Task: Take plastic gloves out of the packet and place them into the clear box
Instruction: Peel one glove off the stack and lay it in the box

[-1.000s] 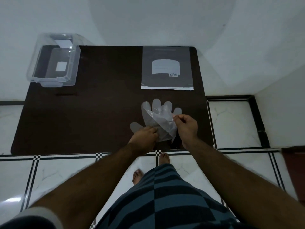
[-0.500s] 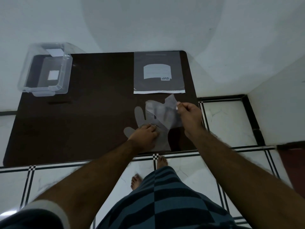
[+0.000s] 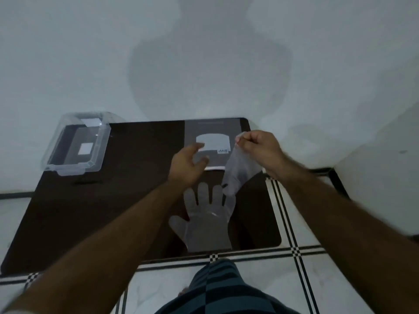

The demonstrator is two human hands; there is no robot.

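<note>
Scene: A person is standing at a dark table [image 3: 95, 214], looking down at both bare hands working above it.
Right hand: The right hand [image 3: 257, 147] is pinching the cuff of a thin lifted glove [image 3: 239, 173], which is hanging limp above the table, just in front of the packet.
Left hand: The left hand [image 3: 187, 165] is hovering wide and empty, fingers spread, beside the hanging glove and over the near edge of the packet.
Flat glove: A second plastic glove [image 3: 204, 225] is lying flat on the table, nearer the person than the packet, fingers pointing away; the hanging glove's tip is touching or overlapping it.
Packet: The grey packet [image 3: 213, 137] is lying flat at the table's far edge; whether more gloves are sitting inside cannot be told.
Clear box: The clear box [image 3: 77, 145] is sitting open at the far left corner, well apart from the packet, and is appearing empty apart from white labels.
Doing it well: The film is likely clinging; lifting slowly and steadying with the free hand should be keeping the layers apart before carrying the glove left to the box.
</note>
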